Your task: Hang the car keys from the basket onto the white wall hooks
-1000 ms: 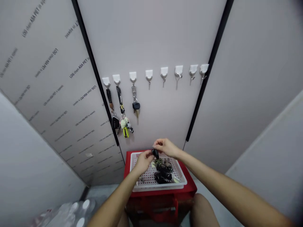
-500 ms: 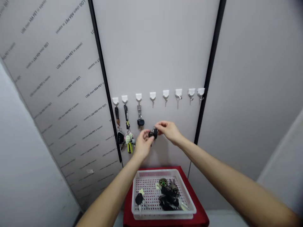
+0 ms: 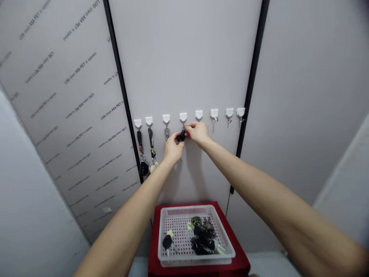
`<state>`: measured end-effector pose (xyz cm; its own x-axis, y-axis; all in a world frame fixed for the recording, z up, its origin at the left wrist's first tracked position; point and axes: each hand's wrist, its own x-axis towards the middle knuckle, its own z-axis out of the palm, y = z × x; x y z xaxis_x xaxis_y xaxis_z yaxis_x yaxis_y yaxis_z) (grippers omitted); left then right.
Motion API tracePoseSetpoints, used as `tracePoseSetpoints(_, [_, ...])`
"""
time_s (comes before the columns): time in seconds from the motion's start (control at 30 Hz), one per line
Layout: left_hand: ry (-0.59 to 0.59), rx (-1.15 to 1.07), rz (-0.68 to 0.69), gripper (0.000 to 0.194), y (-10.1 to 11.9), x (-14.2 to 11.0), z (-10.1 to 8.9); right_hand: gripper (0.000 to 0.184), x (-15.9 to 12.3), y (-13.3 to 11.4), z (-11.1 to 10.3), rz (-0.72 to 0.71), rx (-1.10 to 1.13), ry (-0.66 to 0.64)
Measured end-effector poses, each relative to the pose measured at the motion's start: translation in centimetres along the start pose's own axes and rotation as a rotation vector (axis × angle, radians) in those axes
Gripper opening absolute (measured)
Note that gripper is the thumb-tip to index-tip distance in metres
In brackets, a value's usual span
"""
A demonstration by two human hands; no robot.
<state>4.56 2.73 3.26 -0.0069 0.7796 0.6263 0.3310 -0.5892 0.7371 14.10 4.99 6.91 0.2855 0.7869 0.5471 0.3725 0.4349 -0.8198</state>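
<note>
Both my hands are at the fourth wall hook [image 3: 183, 117] from the left. My left hand [image 3: 173, 149] pinches the black heads of a bunch of keys [image 3: 181, 136] from below. With thumb and forefinger my right hand [image 3: 197, 133] grips the ring at the top of the same keys, right at the hook's metal prong. Whether the ring is over the prong, I cannot tell. Just left, the third hook [image 3: 166, 119] carries a metal clip [image 3: 167, 133], whose keys are hidden behind my left hand.
Further left hang a braided strap with a car key [image 3: 143, 168] and a black lanyard [image 3: 151, 143]. More white hooks [image 3: 214, 113] continue to the right. Below, a white plastic basket [image 3: 162, 231] with several keys [image 3: 203, 240] stands on a red-covered stand [image 3: 242, 265].
Both hands have risen with the keys from below the row of hooks to the fourth hook. The view has shifted slightly.
</note>
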Motion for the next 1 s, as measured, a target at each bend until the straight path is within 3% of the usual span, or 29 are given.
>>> tracePoseSetpoints(0.1, [-0.035,0.010,-0.001,0.036,-0.7,-2.0,-0.3,0.017,-1.1,1.1,-0.7,-0.071,-0.086,0.006])
tracePoseSetpoints(0.2, [-0.091,0.009,-0.005,0.037,-2.7,-5.3,-0.4,0.026,-4.0,3.4,-2.0,-0.142,-0.192,-0.023])
tracePoseSetpoints(0.27, [-0.165,0.020,-0.043,0.036,-4.9,-8.2,-0.2,0.025,-7.2,5.7,-3.0,-0.124,-0.304,-0.234])
tracePoseSetpoints(0.4, [-0.397,0.153,-0.224,0.034,-9.5,-15.1,1.1,0.017,-14.5,11.1,-4.6,-0.045,-0.577,-0.919])
tracePoseSetpoints(0.47, [-0.568,0.237,-0.295,0.034,-10.9,-17.9,1.8,0.018,-17.2,13.5,-5.1,-0.017,-0.698,-1.081])
tracePoseSetpoints(0.57, [-0.770,0.333,-0.282,0.031,-11.9,-20.4,2.7,0.024,-19.3,15.6,-5.5,-0.079,-0.795,-1.105])
tracePoseSetpoints(0.63, [-0.825,0.380,-0.259,0.028,-11.9,-21.0,3.1,0.024,-19.8,16.1,-5.6,-0.137,-0.830,-1.071])
tracePoseSetpoints(0.8, [-0.807,0.422,-0.313,0.025,-12.3,-20.8,3.4,0.022,-19.9,16.2,-5.5,-0.163,-0.859,-1.061])
tracePoseSetpoints(1.0, [-0.746,0.241,-0.482,0.015,-12.8,-19.5,2.2,0.020,-19.5,15.8,-5.6,-0.100,-0.851,-1.000])
